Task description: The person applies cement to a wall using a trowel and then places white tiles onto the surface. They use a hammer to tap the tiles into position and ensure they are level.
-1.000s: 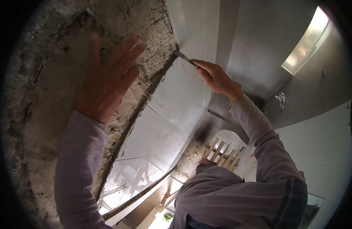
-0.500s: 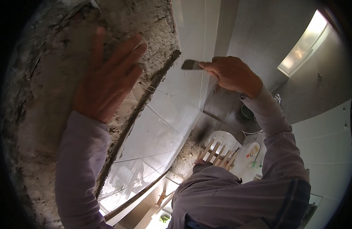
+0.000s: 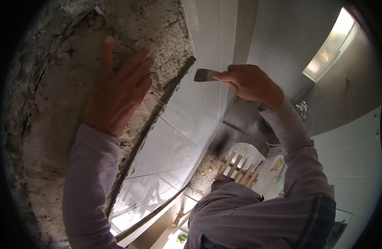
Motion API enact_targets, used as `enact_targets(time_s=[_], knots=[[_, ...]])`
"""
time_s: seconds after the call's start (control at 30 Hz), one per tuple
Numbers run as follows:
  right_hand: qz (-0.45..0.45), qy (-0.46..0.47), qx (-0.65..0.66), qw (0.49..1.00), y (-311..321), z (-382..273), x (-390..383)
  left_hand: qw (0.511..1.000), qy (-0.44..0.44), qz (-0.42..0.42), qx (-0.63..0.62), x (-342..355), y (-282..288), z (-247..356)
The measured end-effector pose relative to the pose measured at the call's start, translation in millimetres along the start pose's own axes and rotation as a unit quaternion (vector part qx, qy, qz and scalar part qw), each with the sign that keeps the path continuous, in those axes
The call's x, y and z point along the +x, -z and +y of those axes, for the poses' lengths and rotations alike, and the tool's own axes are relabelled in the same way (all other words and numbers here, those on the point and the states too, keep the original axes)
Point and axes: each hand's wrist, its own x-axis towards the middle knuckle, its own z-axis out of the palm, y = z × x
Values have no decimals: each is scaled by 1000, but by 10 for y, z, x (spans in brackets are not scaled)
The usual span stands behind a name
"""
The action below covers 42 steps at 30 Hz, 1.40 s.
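In the head view, a flat-bladed scraper (image 3: 205, 75) is gripped by the right hand (image 3: 253, 84) at two o'clock; its blade is held out toward twelve o'clock, in front of the white tiles (image 3: 168, 139), and whether they are touched by it cannot be told. At ten o'clock, nothing is seen to be grasped by the left hand (image 3: 118, 93): its fingers are spread before the rough wall (image 3: 170, 37), and contact is not made clear. The tiled face is already laid, by the look of it, from the middle down toward seven o'clock, and its upper edge is lined with a dark mortar strip (image 3: 150, 120). Beyond that strip, toward eleven o'clock, the wall is left bare; whether the edge is finished cannot be judged.
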Motion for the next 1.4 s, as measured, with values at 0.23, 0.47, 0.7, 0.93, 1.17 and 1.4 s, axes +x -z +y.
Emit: enact_targets(time_s=[0.23, 0.47, 0.7, 0.93, 1.17, 1.4], knots=[[106, -9, 39, 994, -160, 65, 86, 998, 10, -9, -56, 8, -8, -2], [30, 26, 76, 996, -207, 79, 196, 1000, 4, 24, -18, 10, -1, 1], [40, -19, 56, 997, 28, -2, 82, 998, 18, 39, -42, -2, -28, 5], [7, -10, 82, 997, -286, -177, 79, 999, -4, 47, -4, 8, -77, 5], [110, 8, 141, 984, -309, -407, -77, 996, -13, -10, -92, -23, 1, -33], [82, 10, 41, 996, -405, -631, 9, 997, -17, -18, -78, -21, 0, -32]])
